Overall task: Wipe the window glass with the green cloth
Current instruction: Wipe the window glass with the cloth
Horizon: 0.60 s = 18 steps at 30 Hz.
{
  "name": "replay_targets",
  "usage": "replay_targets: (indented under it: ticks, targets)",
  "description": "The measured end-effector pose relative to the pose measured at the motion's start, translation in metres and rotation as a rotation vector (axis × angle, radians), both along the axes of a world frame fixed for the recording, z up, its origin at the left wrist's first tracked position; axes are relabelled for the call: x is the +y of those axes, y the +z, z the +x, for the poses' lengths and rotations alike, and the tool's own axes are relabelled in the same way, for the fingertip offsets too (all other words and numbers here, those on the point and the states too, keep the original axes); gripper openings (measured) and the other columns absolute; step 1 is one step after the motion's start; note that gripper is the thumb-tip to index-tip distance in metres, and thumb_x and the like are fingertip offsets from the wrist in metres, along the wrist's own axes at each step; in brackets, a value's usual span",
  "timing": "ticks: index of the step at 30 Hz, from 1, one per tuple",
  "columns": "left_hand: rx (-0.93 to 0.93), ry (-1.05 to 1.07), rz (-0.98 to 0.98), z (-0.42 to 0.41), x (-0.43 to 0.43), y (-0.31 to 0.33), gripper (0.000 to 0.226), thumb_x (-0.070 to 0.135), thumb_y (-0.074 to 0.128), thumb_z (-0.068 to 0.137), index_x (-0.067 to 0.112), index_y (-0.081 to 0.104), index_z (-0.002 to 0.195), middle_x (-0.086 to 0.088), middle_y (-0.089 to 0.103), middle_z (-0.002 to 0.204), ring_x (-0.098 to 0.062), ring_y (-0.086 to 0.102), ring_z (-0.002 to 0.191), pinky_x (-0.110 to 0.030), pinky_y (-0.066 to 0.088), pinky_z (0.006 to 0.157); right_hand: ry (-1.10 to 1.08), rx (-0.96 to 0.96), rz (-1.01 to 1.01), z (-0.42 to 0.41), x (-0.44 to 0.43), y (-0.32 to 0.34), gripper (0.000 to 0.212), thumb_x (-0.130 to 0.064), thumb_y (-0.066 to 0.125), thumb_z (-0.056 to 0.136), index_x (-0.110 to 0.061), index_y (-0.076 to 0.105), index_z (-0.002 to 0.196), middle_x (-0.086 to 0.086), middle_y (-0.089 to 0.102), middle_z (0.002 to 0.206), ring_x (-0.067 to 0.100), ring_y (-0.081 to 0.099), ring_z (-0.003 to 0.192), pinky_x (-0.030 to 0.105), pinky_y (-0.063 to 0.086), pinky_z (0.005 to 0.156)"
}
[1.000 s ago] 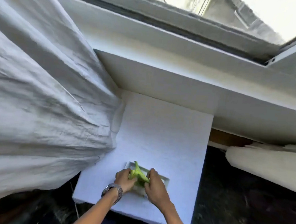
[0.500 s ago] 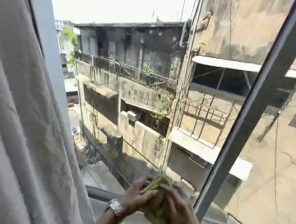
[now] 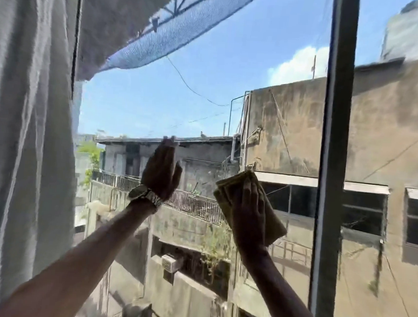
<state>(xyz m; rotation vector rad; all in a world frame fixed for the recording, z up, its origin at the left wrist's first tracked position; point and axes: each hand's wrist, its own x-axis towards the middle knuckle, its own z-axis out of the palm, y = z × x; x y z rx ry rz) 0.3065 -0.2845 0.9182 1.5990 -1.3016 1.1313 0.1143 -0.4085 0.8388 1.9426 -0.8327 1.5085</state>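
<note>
A large window glass [image 3: 206,97] fills the view, with weathered buildings and blue sky beyond it. A pale curtain [image 3: 26,135] hangs along the nine o'clock edge, and a dark vertical frame bar [image 3: 332,166] stands at three o'clock. Near centre, the right hand [image 3: 247,214] presses the folded green cloth [image 3: 270,218] flat to the pane, its grip spread over the cloth. The left hand [image 3: 160,172], wearing a wristwatch [image 3: 145,196], is raised at the glass at ten o'clock of the cloth, grip apart and empty. The cloth could slide from under the flat palm on a fast stroke. Open pane lies toward twelve; the bar limits travel rightward.
</note>
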Motion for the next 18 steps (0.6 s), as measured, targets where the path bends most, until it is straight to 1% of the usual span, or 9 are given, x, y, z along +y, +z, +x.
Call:
replay_targets:
  ticks: [1,2,4,6,8,9,12,15,18]
  targets:
    - [-0.037,0.041,0.022,0.014,-0.003,-0.002,0.062,0.025,0.038,0.103,-0.004,0.028,0.157,-0.023,0.026,0.167,-0.036,0.022,0.158,-0.052,0.027,0.128,0.024,-0.032,0.018,0.006,0.002,-0.002,0.044,-0.010,0.042,0.092,0.007,0.051,0.131,0.028,0.055,0.138,0.042,0.057,0.124,0.052,0.053,0.103]
    - [-0.059,0.084,0.051,0.025,-0.007,-0.004,0.065,0.027,0.037,0.104,0.000,0.021,0.160,-0.019,0.016,0.171,-0.033,0.013,0.161,-0.051,0.022,0.130,0.041,-0.070,0.026,0.012,-0.002,-0.004,0.043,-0.013,0.040,0.094,0.005,0.051,0.131,0.028,0.053,0.140,0.042,0.054,0.127,0.053,0.051,0.106]
    - [-0.071,0.133,0.072,0.041,-0.016,-0.010,0.067,0.036,0.027,0.105,0.006,0.010,0.162,-0.015,0.004,0.173,-0.029,0.003,0.162,-0.050,0.015,0.132,0.079,-0.146,0.030,0.020,-0.010,-0.002,0.035,-0.022,0.045,0.099,0.000,0.053,0.125,0.026,0.049,0.143,0.042,0.050,0.129,0.054,0.044,0.110]
    - [-0.097,0.158,0.024,0.054,-0.028,-0.017,0.070,0.041,0.021,0.102,0.007,0.011,0.163,-0.015,0.005,0.173,-0.029,0.005,0.162,-0.049,0.014,0.132,0.099,-0.203,0.027,0.027,-0.021,-0.004,0.034,-0.035,0.050,0.102,-0.005,0.053,0.116,0.024,0.047,0.142,0.043,0.049,0.126,0.054,0.040,0.109]
    - [-0.153,0.178,-0.018,0.066,-0.036,-0.024,0.069,0.042,0.020,0.103,0.009,0.013,0.163,-0.014,0.009,0.173,-0.028,0.007,0.162,-0.049,0.015,0.132,0.123,-0.223,0.003,0.030,-0.030,-0.006,0.039,-0.042,0.039,0.107,-0.006,0.053,0.112,0.023,0.046,0.141,0.043,0.050,0.125,0.054,0.040,0.108]
    - [-0.181,0.187,-0.035,0.070,-0.038,-0.025,0.068,0.043,0.019,0.103,0.011,0.013,0.163,-0.013,0.009,0.173,-0.027,0.006,0.162,-0.048,0.015,0.132,0.130,-0.226,-0.006,0.030,-0.031,-0.005,0.042,-0.044,0.035,0.108,-0.006,0.053,0.112,0.024,0.046,0.142,0.043,0.048,0.127,0.055,0.040,0.110]
    - [-0.206,0.180,-0.067,0.079,-0.041,-0.028,0.069,0.046,0.014,0.103,0.014,0.012,0.164,-0.010,0.007,0.174,-0.023,0.001,0.163,-0.046,0.010,0.133,0.160,-0.206,-0.058,0.033,-0.033,-0.005,0.039,-0.039,0.047,0.106,-0.002,0.054,0.115,0.028,0.046,0.144,0.042,0.045,0.133,0.054,0.037,0.116]
    - [-0.227,0.186,-0.087,0.080,-0.043,-0.028,0.069,0.046,0.015,0.102,0.014,0.012,0.164,-0.010,0.008,0.174,-0.022,-0.001,0.163,-0.043,0.004,0.134,0.196,-0.170,-0.133,0.036,-0.032,0.008,0.039,-0.035,0.044,0.108,0.001,0.051,0.120,0.030,0.046,0.143,0.042,0.044,0.134,0.053,0.038,0.117]
    - [-0.232,0.175,-0.105,0.079,-0.042,-0.027,0.068,0.043,0.019,0.103,0.014,0.012,0.164,-0.011,0.009,0.173,-0.023,0.001,0.163,-0.041,0.002,0.134,0.232,-0.095,-0.197,0.045,-0.030,0.026,0.042,-0.034,0.044,0.108,0.002,0.053,0.126,0.029,0.046,0.147,0.042,0.046,0.135,0.051,0.037,0.119]
